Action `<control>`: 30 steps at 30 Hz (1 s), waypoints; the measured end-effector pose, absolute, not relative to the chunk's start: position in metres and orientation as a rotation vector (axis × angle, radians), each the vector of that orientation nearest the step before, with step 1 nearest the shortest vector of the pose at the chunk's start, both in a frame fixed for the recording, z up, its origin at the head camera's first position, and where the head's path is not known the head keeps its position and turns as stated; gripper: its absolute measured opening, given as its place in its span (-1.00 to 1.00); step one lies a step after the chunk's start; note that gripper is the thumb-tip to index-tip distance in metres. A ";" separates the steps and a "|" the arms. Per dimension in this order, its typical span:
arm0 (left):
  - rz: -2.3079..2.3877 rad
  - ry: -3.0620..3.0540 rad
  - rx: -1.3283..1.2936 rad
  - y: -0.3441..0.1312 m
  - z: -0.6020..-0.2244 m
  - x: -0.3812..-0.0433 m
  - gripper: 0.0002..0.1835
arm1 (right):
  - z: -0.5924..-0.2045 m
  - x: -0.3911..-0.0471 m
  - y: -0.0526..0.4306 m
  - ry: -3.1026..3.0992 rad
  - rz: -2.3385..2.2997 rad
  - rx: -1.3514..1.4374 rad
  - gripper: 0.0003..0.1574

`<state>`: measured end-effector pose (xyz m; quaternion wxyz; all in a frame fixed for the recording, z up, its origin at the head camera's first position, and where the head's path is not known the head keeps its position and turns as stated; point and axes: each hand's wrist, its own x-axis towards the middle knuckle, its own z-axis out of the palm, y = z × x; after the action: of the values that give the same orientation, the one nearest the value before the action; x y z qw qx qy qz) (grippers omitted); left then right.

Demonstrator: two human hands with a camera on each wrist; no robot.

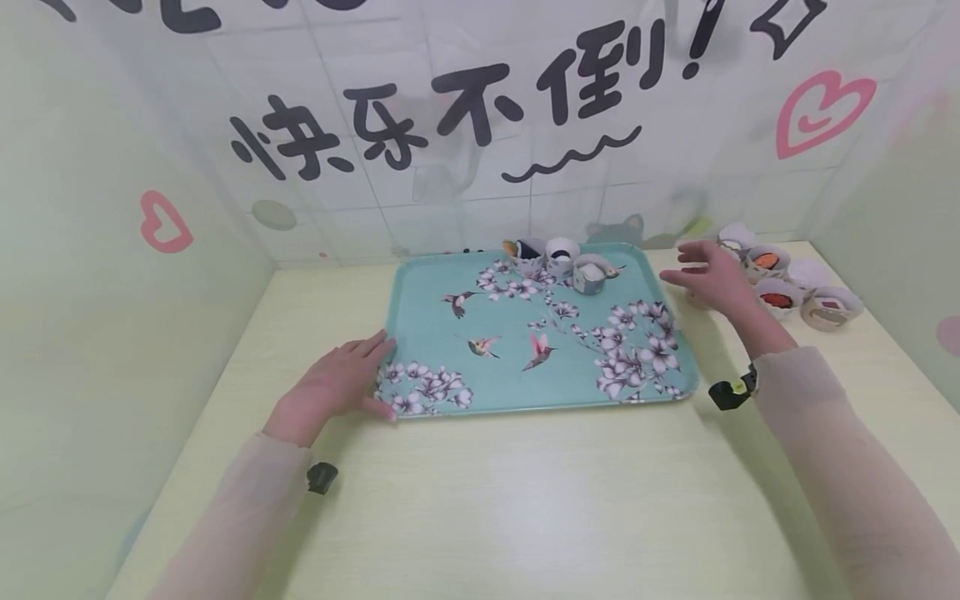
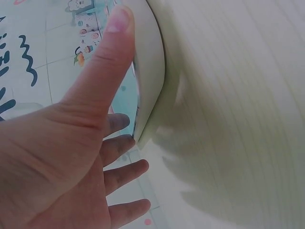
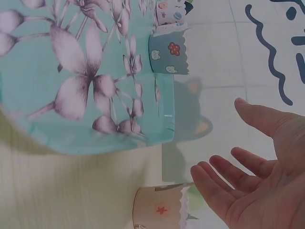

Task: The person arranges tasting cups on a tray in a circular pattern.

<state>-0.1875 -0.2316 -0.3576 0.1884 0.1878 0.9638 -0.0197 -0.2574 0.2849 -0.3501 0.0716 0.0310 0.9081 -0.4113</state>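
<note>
A turquoise tray [image 1: 480, 383] printed with flowers and hummingbirds lies on the table. My left hand [image 1: 341, 379] touches its left edge, fingers extended; in the left wrist view the thumb [image 2: 107, 62] lies along the rim. Three small paper baking cups stand at the tray's back: one [image 1: 529, 265] with dark and orange contents, a white one [image 1: 562, 258], and a grey-blue one [image 1: 589, 283]. My right hand [image 1: 712, 279] hovers right of the tray, fingers spread and holding nothing. Below it, a beige cup [image 3: 157, 210] with a red star stands partly out of frame.
Several more paper cups cluster at the table's right back, among them one with orange contents [image 1: 767, 261], one with red contents [image 1: 777, 298] and a beige one [image 1: 831, 310]. A printed curtain [image 1: 465, 200] hangs behind the pale wooden table [image 1: 510, 500].
</note>
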 end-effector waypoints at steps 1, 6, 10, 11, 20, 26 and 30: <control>-0.054 2.710 0.526 -0.232 -0.357 -0.187 0.25 | -0.350 -0.256 0.287 2.725 -1.246 0.092 0.09; -0.061 2.711 0.533 -0.232 -0.356 -0.188 0.25 | -0.349 -0.251 0.294 2.756 -1.263 0.104 0.09; -0.066 2.709 0.538 -0.231 -0.356 -0.187 0.24 | -0.350 -0.246 0.300 2.786 -1.299 0.138 0.07; -0.064 2.709 0.539 -0.231 -0.356 -0.186 0.24 | -0.351 -0.246 0.301 2.794 -1.311 0.146 0.06; -0.067 2.707 0.542 -0.232 -0.358 -0.187 0.24 | -0.354 -0.243 0.309 2.834 -1.409 0.254 0.07; -0.060 2.716 0.548 -0.233 -0.358 -0.187 0.24 | -0.359 -0.241 0.313 2.833 -1.449 0.351 0.08; -0.051 2.723 0.554 -0.233 -0.358 -0.186 0.24 | -0.363 -0.239 0.315 2.832 -1.476 0.375 0.14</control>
<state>-0.1865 -0.2332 -0.3578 0.1799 0.1962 0.9638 -0.0180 -0.2389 0.3153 -0.3632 -0.0372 0.1166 0.8801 -0.4587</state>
